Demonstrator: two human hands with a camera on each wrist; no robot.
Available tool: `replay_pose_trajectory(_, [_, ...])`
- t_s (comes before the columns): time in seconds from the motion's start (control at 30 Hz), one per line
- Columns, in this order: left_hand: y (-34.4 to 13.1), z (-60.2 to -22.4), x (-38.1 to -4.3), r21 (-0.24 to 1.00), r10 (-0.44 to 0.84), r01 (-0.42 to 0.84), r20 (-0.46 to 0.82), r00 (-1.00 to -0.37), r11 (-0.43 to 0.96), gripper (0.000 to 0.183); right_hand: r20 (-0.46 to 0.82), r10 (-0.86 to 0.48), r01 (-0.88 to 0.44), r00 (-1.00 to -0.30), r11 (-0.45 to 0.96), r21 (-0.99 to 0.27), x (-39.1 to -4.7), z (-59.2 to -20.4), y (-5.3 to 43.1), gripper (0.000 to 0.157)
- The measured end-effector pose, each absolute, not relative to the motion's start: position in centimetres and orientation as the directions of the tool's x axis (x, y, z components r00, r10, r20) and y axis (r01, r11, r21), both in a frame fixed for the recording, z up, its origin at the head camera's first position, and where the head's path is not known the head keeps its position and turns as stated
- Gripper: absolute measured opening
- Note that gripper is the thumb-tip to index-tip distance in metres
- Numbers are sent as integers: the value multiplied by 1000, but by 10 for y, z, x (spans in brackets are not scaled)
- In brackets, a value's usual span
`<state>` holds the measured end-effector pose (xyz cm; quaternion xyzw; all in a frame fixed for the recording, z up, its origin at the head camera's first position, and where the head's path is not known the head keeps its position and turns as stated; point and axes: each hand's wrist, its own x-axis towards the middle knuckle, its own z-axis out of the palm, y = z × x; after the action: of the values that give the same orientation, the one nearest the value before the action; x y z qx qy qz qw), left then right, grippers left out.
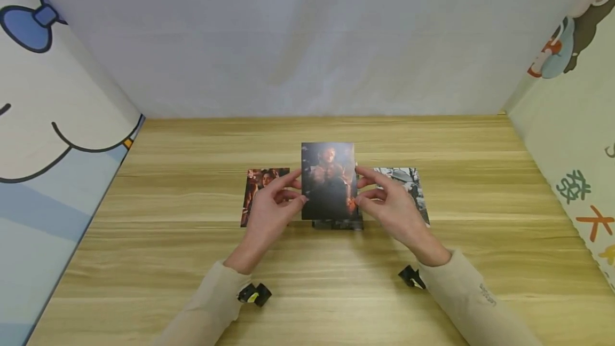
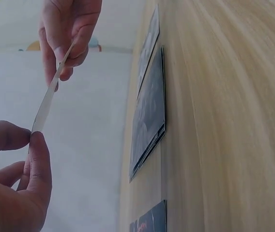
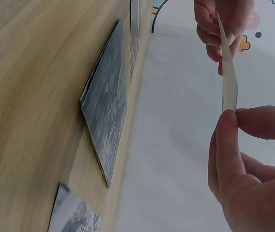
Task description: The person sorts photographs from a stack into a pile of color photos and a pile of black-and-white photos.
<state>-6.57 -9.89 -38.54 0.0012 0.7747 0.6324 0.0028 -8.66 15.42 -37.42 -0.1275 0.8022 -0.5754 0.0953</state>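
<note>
A dark photo card (image 1: 329,183) with a glowing orange figure is held up above the table between both hands. My left hand (image 1: 271,204) pinches its left edge between thumb and fingers, and my right hand (image 1: 391,204) pinches the right edge. Both wrist views show the card (image 2: 44,108) nearly edge-on, apart from the table. Below it lies a small stack of dark cards (image 3: 109,106), mostly hidden in the head view. To the left is a reddish card (image 1: 251,196), partly covered by my left hand. A black-and-white card (image 1: 419,196) lies to the right, partly behind my right hand.
The wood-grain table (image 1: 192,143) ends at a pale wall sheet (image 1: 307,57) at the back. Printed panels with cartoon figures flank it, one left (image 1: 48,122) and one right (image 1: 567,138). Black wrist-worn devices (image 1: 254,294) sit at both cuffs.
</note>
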Motion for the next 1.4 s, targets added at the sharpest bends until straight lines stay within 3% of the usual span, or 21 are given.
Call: replay_pose_trajectory(1.4, [-140, -377, -63, 976, -76, -1, 16, -997, 218, 50, 23, -336, -95, -941, 199, -975, -86, -364, 108, 62])
